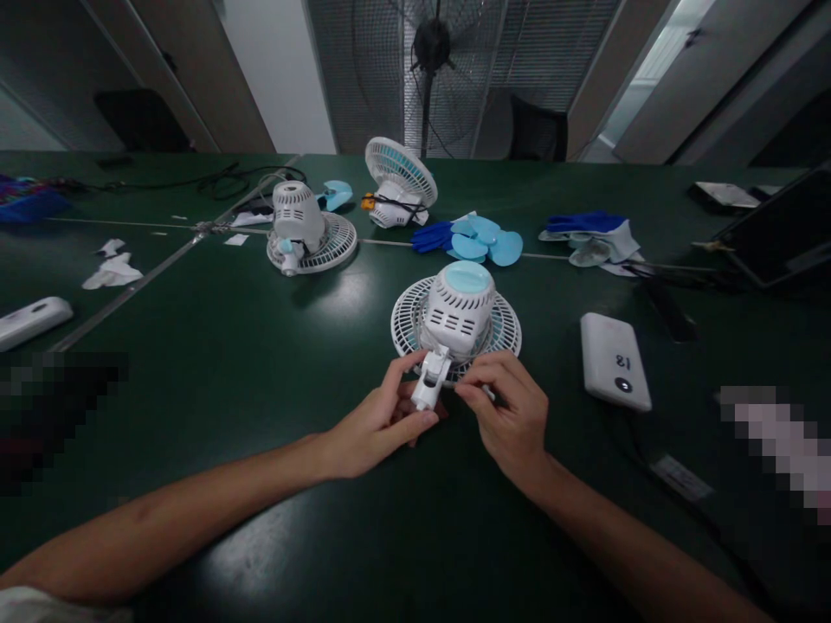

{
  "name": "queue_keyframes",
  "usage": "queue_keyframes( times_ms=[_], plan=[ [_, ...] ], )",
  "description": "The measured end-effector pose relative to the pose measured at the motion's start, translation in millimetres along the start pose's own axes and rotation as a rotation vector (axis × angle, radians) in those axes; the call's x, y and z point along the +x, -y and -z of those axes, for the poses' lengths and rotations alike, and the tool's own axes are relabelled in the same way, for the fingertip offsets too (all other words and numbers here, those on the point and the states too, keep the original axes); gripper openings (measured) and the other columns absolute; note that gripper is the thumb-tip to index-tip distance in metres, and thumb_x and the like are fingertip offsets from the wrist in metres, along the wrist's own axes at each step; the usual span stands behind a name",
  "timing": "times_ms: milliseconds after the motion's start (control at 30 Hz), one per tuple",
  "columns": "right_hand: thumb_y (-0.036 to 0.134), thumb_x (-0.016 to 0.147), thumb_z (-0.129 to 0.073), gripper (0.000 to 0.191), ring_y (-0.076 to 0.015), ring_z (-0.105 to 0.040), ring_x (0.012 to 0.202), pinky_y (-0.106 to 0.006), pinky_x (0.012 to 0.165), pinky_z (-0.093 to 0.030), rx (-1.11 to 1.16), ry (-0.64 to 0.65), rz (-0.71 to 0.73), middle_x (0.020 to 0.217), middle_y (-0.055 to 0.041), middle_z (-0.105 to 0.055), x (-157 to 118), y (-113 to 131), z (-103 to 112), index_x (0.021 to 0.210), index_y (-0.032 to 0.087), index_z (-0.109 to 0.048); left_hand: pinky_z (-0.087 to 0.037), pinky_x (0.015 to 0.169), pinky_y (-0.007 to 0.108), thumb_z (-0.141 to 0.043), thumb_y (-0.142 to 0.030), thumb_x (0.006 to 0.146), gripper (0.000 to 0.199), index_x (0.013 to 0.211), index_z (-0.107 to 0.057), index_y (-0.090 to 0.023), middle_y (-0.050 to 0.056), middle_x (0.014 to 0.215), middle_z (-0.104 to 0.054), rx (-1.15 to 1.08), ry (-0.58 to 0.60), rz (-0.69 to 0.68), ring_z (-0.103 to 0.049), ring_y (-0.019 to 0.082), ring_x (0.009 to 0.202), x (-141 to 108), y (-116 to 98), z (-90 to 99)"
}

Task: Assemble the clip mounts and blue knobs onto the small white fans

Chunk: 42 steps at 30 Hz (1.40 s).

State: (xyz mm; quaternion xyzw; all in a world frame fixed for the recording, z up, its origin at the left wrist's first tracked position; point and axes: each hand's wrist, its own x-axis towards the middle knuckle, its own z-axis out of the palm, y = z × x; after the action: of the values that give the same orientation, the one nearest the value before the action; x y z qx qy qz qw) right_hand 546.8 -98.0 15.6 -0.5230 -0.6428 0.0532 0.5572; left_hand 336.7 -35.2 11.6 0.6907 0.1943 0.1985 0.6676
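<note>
A small white fan [460, 311] with a light-blue cap on its motor housing lies grille-down on the green table. Its white neck joint [432, 378] points toward me. My left hand [389, 411] is closed around this joint, thumb at its near end and fingers at its far side and underneath. Just right of the joint is my right hand [510, 407], its thumb and forefinger pinched together close to the grille's near edge. Whatever sits between those fingertips is too small to make out; a small white bit shows beside them.
Two more small fans, one grille-down [299, 225] and one tilted up [399, 186], stand farther back. Light-blue fan blades [484, 240] lie near blue-and-white gloves [594, 235]. A white box marked 18 [614, 359] is at right. Paper scraps [113, 270] lie left.
</note>
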Motion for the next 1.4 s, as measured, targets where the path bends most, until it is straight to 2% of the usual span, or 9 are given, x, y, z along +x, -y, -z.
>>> queue_keyframes(
  times_ms=[133,300,533,667,767,933,1067,1200,1400],
  plan=[
    [0.022,0.096,-0.069,0.006,-0.0163,-0.062,0.082,-0.031,0.07,-0.049,0.042,-0.042,-0.05,0.091,-0.0005,-0.063,-1.8,-4.9,0.0,0.091,0.023,-0.068,-0.053,0.064,0.024,-0.054,-0.034,0.107,0.076,0.164,-0.005,-0.028,0.014,0.123,-0.066,0.182,0.079,-0.028,-0.062,0.014,0.077,-1.7,-3.6,0.9],
    [0.026,0.093,-0.073,0.011,-0.0148,-0.06,0.077,-0.028,0.063,-0.048,0.128,-0.122,-0.153,0.088,0.0005,-0.06,-4.3,-11.4,-4.5,0.087,0.022,-0.064,-0.058,0.071,0.03,-0.045,-0.033,0.11,0.07,0.166,-0.004,-0.024,0.013,0.115,-0.069,0.279,0.065,-0.05,-0.063,0.014,0.075,-1.7,-8.1,0.2],
    [0.033,0.092,-0.075,0.018,-0.0084,-0.053,0.046,-0.021,0.036,-0.039,0.357,-0.137,-0.442,0.069,0.005,-0.06,-6.3,-13.0,-7.7,0.093,0.022,-0.062,-0.058,0.074,0.033,-0.042,-0.033,0.11,0.073,0.168,0.002,-0.024,0.014,0.119,-0.069,0.322,0.094,-0.069,-0.063,0.016,0.078,-1.1,-10.5,1.9],
    [0.03,0.088,-0.079,0.018,-0.0104,-0.059,0.048,-0.021,0.036,-0.041,0.39,-0.076,-0.412,0.068,0.0038,-0.064,-12.5,-13.4,-8.7,0.091,0.021,-0.064,-0.056,0.073,0.03,-0.042,-0.031,0.11,0.075,0.168,0.004,-0.021,0.011,0.108,-0.069,0.366,0.085,-0.076,-0.062,0.015,0.077,-1.1,-10.7,1.9],
    [0.031,0.091,-0.075,0.015,-0.0104,-0.058,0.047,-0.022,0.037,-0.04,0.373,-0.09,-0.428,0.066,0.0042,-0.063,-12.5,-14.5,-8.5,0.091,0.021,-0.064,-0.054,0.069,0.026,-0.044,-0.029,0.109,0.076,0.168,0.005,-0.023,0.011,0.113,-0.069,0.411,0.102,-0.097,-0.06,0.013,0.074,-0.9,-10.3,2.1],
    [0.034,0.095,-0.067,0.015,-0.0121,-0.057,0.062,-0.026,0.053,-0.047,0.07,-0.169,-0.296,0.081,0.0016,-0.061,4.3,-18.5,-2.7,0.089,0.022,-0.065,-0.051,0.062,0.022,-0.049,-0.026,0.106,0.084,0.167,0.009,-0.027,0.012,0.13,-0.067,0.429,0.14,-0.16,-0.061,0.012,0.075,-0.2,-11.9,3.1],
    [0.04,0.101,-0.054,0.019,-0.0198,-0.057,0.086,-0.034,0.071,-0.05,-0.183,-0.243,-0.124,0.102,-0.005,-0.058,14.2,-13.6,-0.2,0.101,0.023,-0.065,-0.058,0.072,0.026,-0.05,-0.027,0.105,0.08,0.167,0.0,-0.03,0.011,0.136,-0.066,0.507,0.219,-0.187,-0.065,0.013,0.08,-0.7,-13.6,1.1],
    [0.033,0.106,-0.031,0.034,-0.0277,-0.054,0.126,-0.051,0.106,-0.046,-0.048,-0.172,-0.047,0.13,-0.009,-0.056,7.2,2.4,-6.7,0.124,0.027,-0.059,-0.059,0.078,0.032,-0.052,-0.028,0.105,0.081,0.167,0.0,-0.028,0.012,0.13,-0.067,0.543,0.222,-0.198,-0.065,0.016,0.086,-1.6,-11.1,-2.0],
    [0.026,0.105,-0.034,0.031,-0.0255,-0.056,0.125,-0.05,0.108,-0.048,0.071,-0.085,-0.045,0.13,-0.0075,-0.057,-3.6,11.5,-10.1,0.125,0.029,-0.058,-0.055,0.07,0.027,-0.064,-0.033,0.102,0.076,0.163,-0.02,-0.031,0.008,0.124,-0.065,0.422,0.11,-0.097,-0.064,0.013,0.08,0.3,-6.2,-2.1]
  ],
)
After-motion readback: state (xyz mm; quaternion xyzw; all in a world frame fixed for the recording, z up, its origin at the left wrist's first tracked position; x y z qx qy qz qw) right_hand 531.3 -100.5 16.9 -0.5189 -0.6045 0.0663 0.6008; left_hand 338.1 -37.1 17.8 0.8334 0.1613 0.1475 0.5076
